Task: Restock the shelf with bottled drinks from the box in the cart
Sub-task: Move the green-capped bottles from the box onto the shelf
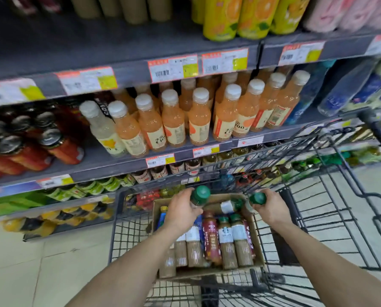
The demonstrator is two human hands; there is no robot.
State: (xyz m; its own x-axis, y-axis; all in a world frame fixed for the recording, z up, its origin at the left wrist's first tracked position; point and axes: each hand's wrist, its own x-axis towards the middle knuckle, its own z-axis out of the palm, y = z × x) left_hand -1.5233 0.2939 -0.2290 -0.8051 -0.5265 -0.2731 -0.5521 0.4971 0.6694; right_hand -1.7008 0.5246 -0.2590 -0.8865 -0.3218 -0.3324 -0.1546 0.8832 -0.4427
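A cardboard box (259, 247) lies in the wire cart (331, 218) below me. Several coffee bottles (226, 238) with green caps lie in it, plus a dark red one (210, 235). My left hand (182, 212) is closed around a green-capped bottle (200, 195), held upright above the box's far left corner. My right hand (271, 208) grips a second green-capped bottle (257, 198) over the box's far right corner. Another such bottle (231, 206) lies crosswise between my hands. The shelf (127, 161) stands straight ahead.
Orange juice bottles with white caps (198, 116) fill the middle shelf; red dark-capped bottles (58, 145) lie at its left. Yellow bottles (253, 16) stand on the shelf above. Lower shelves hold small dark bottles (158, 171) and green packs. The cart handle (380, 127) is at right.
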